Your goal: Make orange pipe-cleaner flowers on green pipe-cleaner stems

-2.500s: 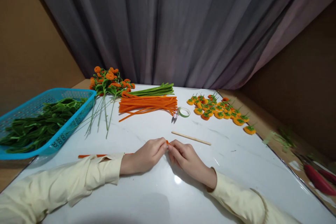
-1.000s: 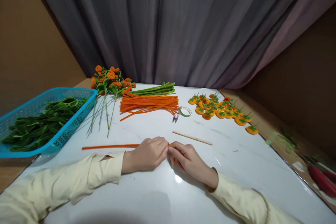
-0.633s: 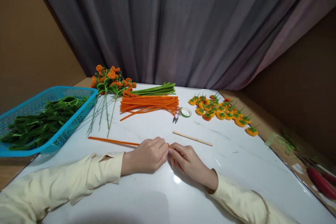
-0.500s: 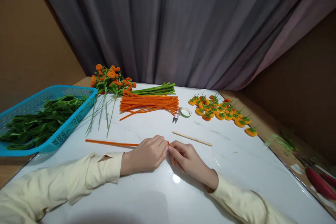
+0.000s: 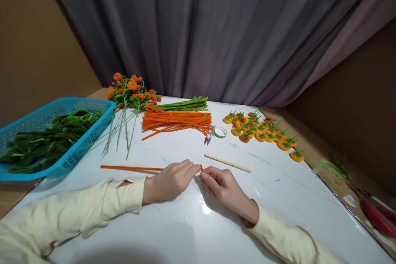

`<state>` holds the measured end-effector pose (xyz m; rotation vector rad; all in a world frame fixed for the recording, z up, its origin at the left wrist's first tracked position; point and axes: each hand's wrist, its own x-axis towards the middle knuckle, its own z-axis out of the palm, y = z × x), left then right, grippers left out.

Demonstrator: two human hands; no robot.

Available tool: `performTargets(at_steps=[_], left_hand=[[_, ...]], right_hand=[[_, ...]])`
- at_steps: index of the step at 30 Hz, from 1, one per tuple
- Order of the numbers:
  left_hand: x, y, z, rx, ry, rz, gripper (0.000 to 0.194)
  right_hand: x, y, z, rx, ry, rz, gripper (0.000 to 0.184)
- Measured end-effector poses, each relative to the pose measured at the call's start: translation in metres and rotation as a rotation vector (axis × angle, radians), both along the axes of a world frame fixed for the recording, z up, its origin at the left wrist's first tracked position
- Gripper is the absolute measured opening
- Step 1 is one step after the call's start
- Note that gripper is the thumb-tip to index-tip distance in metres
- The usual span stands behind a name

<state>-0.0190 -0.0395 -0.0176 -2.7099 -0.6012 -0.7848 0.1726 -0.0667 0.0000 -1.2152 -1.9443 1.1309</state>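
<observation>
your thin, fuzzy orange chenille stem point(image 5: 131, 168) has edged its bent tip further into view since half a second ago, long axis crosswise, tail running left past your nearer left hand point(image 5: 173, 179), fingers curled on it, right hand point(image 5: 224, 185) pinching the tip.

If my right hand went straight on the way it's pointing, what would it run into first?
Past the orange strip's bent tip at its fingertips, probably your left hand. How the two hands line up in depth is unclear from this view.
</observation>
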Motion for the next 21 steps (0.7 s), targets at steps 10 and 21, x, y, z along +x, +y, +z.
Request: performTargets(at_steps=[10,21], left_hand=[[0.001,-0.002,0.004,-0.141,-0.024,0.023,0.024],[-0.004,-0.007,0.026,-0.252,0.301,0.051,0.025]], right_hand=[[-0.002,0.001,0.0,0.131,-0.069,-0.025,0.031],[0.003,-0.003,-0.006,0.505,-0.331,0.037,0.022]])
